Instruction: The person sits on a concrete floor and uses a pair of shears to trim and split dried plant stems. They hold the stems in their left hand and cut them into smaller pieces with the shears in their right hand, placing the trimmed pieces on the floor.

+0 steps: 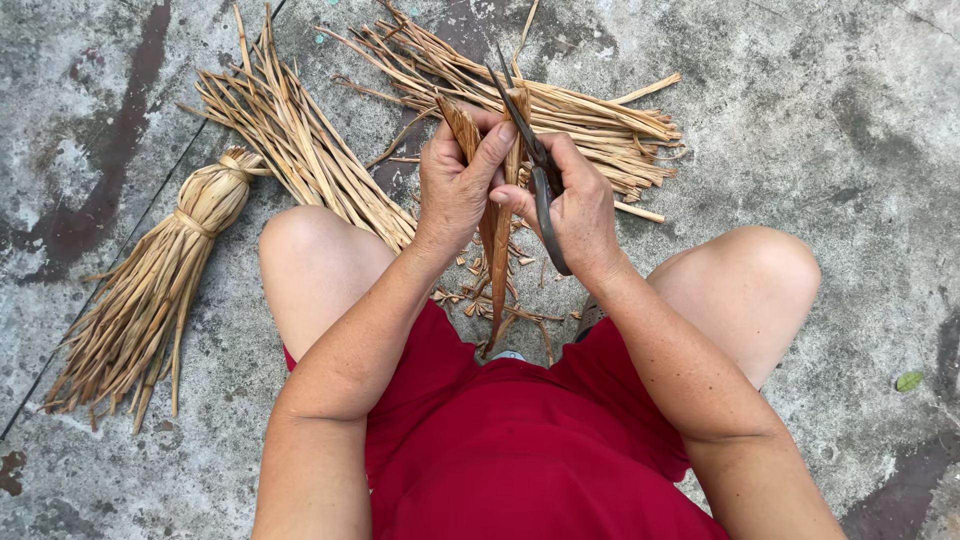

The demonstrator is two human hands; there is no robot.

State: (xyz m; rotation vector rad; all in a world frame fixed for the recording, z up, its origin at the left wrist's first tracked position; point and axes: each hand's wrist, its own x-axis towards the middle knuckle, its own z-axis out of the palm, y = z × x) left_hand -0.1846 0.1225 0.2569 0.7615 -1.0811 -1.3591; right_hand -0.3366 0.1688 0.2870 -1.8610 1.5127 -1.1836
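Note:
My left hand (pixel 455 180) pinches a long, dry brown leaf strip (pixel 497 262) that hangs down between my knees. My right hand (pixel 580 205) grips a pair of dark metal scissors (pixel 535 160), blades pointing up and away, right beside the strip's top end. Both hands meet above the ground in front of me. Small cut scraps (pixel 480 295) lie on the concrete beneath them.
A tied bundle of dry leaves (pixel 150 290) lies at left. Loose piles of straw strips lie ahead, one (pixel 290 130) at upper left, another (pixel 570 110) behind the hands. My bare knees (pixel 310 250) flank the work; grey stained concrete floor (pixel 830 120) surrounds it.

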